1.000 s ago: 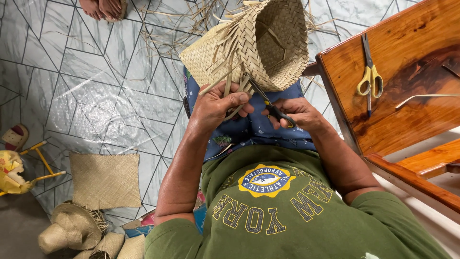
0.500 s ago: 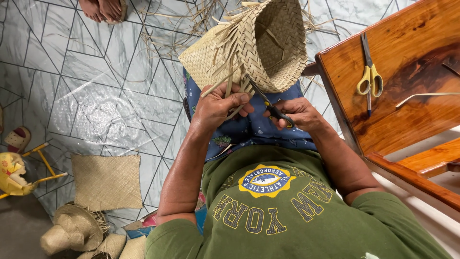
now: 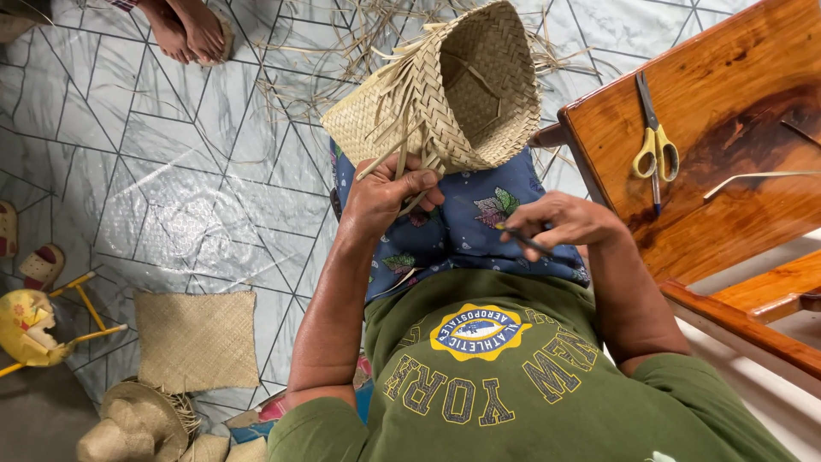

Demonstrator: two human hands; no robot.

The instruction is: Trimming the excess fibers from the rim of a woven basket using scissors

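Two hands work over a lap draped in blue leaf-printed cloth [image 3: 466, 231]; the left hand [image 3: 389, 198] is clenched around loose straw strips at the lower edge of a woven basket [image 3: 445, 90], and the right hand [image 3: 560, 222] pinches a thin dark tool [image 3: 526, 243] between thumb and fingers, apart from the basket. The basket lies tipped on its side above the knees, its long axis running from lower left to upper right in the head view; its open mouth faces right and toward the camera, showing the plaited inside, and its closed end points left; unwoven strips stick out along its near edge.

Beneath is a floor of pale grey tiles [image 3: 162, 180] cut with dark lines into angular shapes; dry straw scraps [image 3: 342, 60] lie scattered beyond the basket. At the right stands a glossy reddish wooden bench [image 3: 735, 154] with a dark stain; yellow-handled scissors [image 3: 654, 141] lie on it, blades pointing away, with a single pale strip [image 3: 757, 177] beside them. At lower left a flat square woven mat [image 3: 198, 340] lies on the tiles, straw hats [image 3: 137, 428] near it, and a yellow toy [image 3: 30, 323] at the edge. Another person's bare feet [image 3: 184, 30] rest at the top left.

Basket, mat and hats share one tan, diagonal plaited weave.
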